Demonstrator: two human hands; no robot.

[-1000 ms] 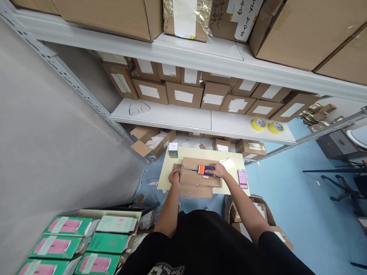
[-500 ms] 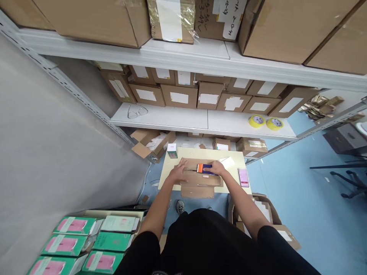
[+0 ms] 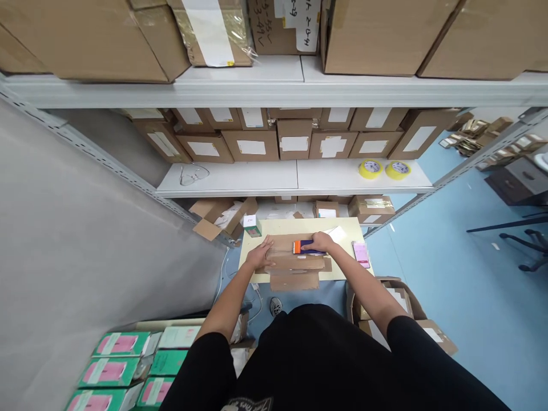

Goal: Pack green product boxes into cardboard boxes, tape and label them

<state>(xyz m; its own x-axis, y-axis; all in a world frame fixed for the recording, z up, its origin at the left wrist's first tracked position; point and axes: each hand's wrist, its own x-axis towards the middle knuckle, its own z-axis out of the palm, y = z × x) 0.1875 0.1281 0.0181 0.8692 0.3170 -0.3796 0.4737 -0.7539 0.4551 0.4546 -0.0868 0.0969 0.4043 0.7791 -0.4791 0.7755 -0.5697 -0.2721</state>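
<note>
A flattish brown cardboard box (image 3: 285,258) lies on the cream table, its long top flaps folded down flat and one flap (image 3: 294,281) hanging toward me over the table's front edge. My left hand (image 3: 259,255) rests on the box's left end with fingers spread, holding nothing. In my right hand (image 3: 321,242) is an orange and dark blue scraper-like hand tool (image 3: 305,246), gripped above the right part of the top flaps. Its orange end points left.
A small green-and-white box (image 3: 252,226) stands at the table's (image 3: 278,224) back left. White paper (image 3: 336,234) and a pink-screened phone (image 3: 361,254) lie on the right. Shelves with labelled cartons, glasses (image 3: 194,174) and yellow tape rolls (image 3: 370,168) rise behind. Green boxes (image 3: 103,371) sit lower left.
The near flap has come down over the opening that showed inside the box. My left hand has shifted slightly left and flattened. The right hand keeps its hold on the tool. The camera view has shifted.
</note>
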